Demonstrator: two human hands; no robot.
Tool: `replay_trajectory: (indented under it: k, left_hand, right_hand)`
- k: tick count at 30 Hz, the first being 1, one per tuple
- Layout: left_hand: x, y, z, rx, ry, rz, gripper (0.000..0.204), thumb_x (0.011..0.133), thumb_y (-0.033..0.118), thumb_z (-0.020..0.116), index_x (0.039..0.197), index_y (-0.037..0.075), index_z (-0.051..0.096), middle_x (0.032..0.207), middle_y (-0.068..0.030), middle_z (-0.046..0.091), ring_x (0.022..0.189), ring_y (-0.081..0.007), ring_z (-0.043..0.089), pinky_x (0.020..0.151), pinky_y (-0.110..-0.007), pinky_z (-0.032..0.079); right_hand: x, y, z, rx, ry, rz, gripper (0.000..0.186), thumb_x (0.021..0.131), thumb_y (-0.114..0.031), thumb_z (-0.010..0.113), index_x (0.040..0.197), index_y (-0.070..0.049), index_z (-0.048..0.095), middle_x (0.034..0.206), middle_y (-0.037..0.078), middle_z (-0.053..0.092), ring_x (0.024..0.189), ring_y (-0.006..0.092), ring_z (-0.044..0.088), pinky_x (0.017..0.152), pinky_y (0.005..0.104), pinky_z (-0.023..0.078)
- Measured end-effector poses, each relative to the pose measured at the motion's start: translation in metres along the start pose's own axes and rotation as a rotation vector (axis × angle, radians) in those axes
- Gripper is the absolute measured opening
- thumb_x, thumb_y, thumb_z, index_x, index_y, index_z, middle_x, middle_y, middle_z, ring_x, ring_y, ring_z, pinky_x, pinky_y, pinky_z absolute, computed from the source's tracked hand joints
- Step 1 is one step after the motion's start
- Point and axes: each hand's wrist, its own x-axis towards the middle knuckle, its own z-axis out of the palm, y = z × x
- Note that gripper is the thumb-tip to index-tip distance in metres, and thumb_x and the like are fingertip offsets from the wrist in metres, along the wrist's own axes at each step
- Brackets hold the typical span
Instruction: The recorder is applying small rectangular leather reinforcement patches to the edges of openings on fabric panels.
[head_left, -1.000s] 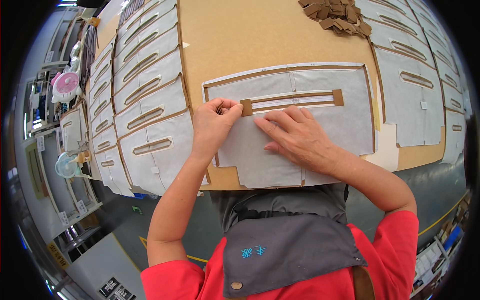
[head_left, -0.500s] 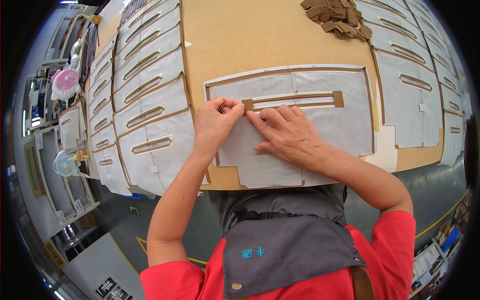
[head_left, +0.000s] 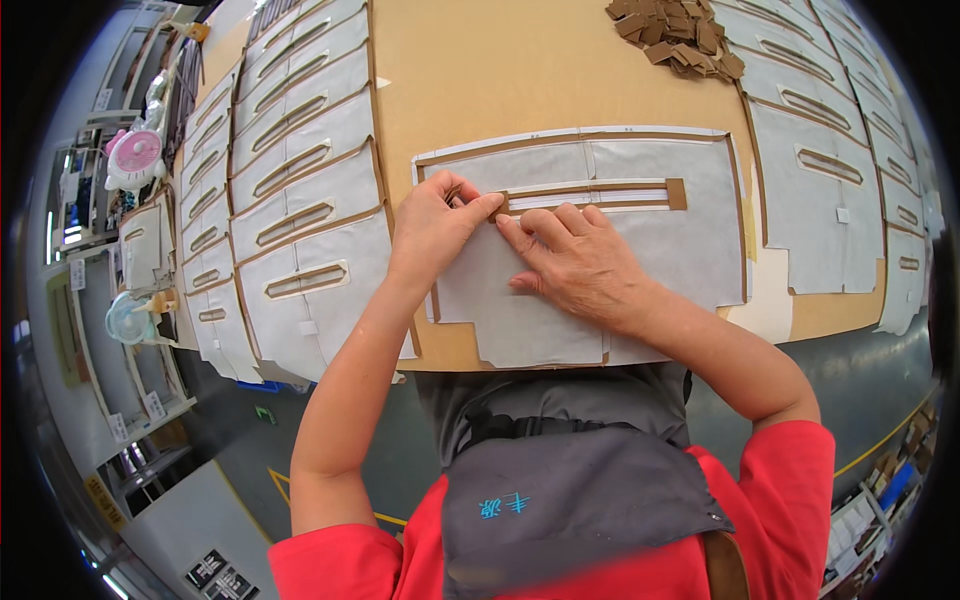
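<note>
A grey-white panel (head_left: 540,290) with brown edging lies flat before me, a long brown-rimmed slot (head_left: 590,188) across its upper part. At the slot's right end sits a small brown square tab (head_left: 677,194). A matching brown piece (head_left: 503,203) is at the left end, partly covered by my left thumb. My left hand (head_left: 435,230) is closed, with small brown pieces (head_left: 453,193) tucked among its curled fingers. My right hand (head_left: 580,262) rests on the panel below the slot, fingers spread and bent, its index fingertip beside the left-end piece.
Similar slotted panels (head_left: 310,235) overlap in rows at the left, and more panels (head_left: 825,220) at the right. A pile of brown squares (head_left: 680,35) lies at the far side of the tan table (head_left: 480,60). A pink fan (head_left: 135,157) stands beyond the left edge.
My left thumb has slid onto the left-end brown piece and now covers more of it. My right hand stays almost in place. The whole view has shifted slightly.
</note>
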Motion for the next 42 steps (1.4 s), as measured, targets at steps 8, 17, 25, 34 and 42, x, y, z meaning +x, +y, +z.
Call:
replay_trajectory:
  k: [8, 17, 25, 34, 42]
  left_hand:
    - [-0.027, -0.026, 0.007, 0.092, 0.215, 0.277, 0.017, 0.094, 0.023, 0.07, 0.102, 0.008, 0.071, 0.066, 0.0025, 0.052, 0.058, -0.008, 0.046, 0.055, -0.026, 0.039]
    - [-0.045, -0.038, 0.024, 0.672, 0.31, 0.701, 0.045, 0.095, 0.031, 0.065, 0.139, 0.022, 0.06, 0.076, -0.0039, 0.048, 0.064, -0.0216, 0.053, 0.057, -0.036, 0.047]
    - [-0.045, -0.04, 0.023, 0.685, 0.293, 0.734, 0.047, 0.094, 0.029, 0.066, 0.139, 0.018, 0.06, 0.075, -0.0041, 0.048, 0.064, -0.0219, 0.054, 0.055, -0.036, 0.046]
    - [-0.046, -0.034, 0.024, 0.622, 0.32, 0.739, 0.049, 0.091, 0.025, 0.069, 0.138, 0.014, 0.059, 0.076, -0.0062, 0.052, 0.065, -0.0241, 0.057, 0.056, -0.038, 0.047]
    - [-0.044, -0.041, 0.028, 0.616, 0.329, 0.751, 0.047, 0.093, 0.025, 0.067, 0.138, 0.014, 0.059, 0.076, -0.0062, 0.051, 0.067, -0.0239, 0.057, 0.059, -0.038, 0.047]
  right_hand:
    - [-0.033, 0.027, -0.049, 0.187, 0.141, 0.191, 0.054, 0.088, -0.025, 0.072, 0.137, -0.008, 0.056, 0.117, 0.009, 0.057, 0.104, 0.0285, 0.055, 0.088, 0.0399, 0.047]
    - [-0.085, 0.059, -0.063, -0.041, 0.146, 0.396, 0.049, 0.093, -0.026, 0.066, 0.138, -0.008, 0.058, 0.113, 0.009, 0.055, 0.095, 0.0259, 0.051, 0.086, 0.0373, 0.046]
    - [-0.083, 0.062, -0.063, -0.177, 0.063, 0.286, 0.048, 0.089, -0.026, 0.069, 0.132, -0.004, 0.061, 0.112, 0.006, 0.054, 0.094, 0.0239, 0.052, 0.086, 0.0391, 0.044]
    - [-0.088, 0.063, -0.065, -0.104, 0.117, 0.337, 0.048, 0.092, -0.023, 0.066, 0.136, -0.006, 0.059, 0.111, 0.007, 0.053, 0.089, 0.0245, 0.05, 0.086, 0.0386, 0.045]
    - [-0.088, 0.084, -0.077, 0.197, 0.464, 0.612, 0.04, 0.098, -0.021, 0.063, 0.135, -0.005, 0.058, 0.118, 0.011, 0.056, 0.091, 0.0191, 0.056, 0.077, 0.0306, 0.05]
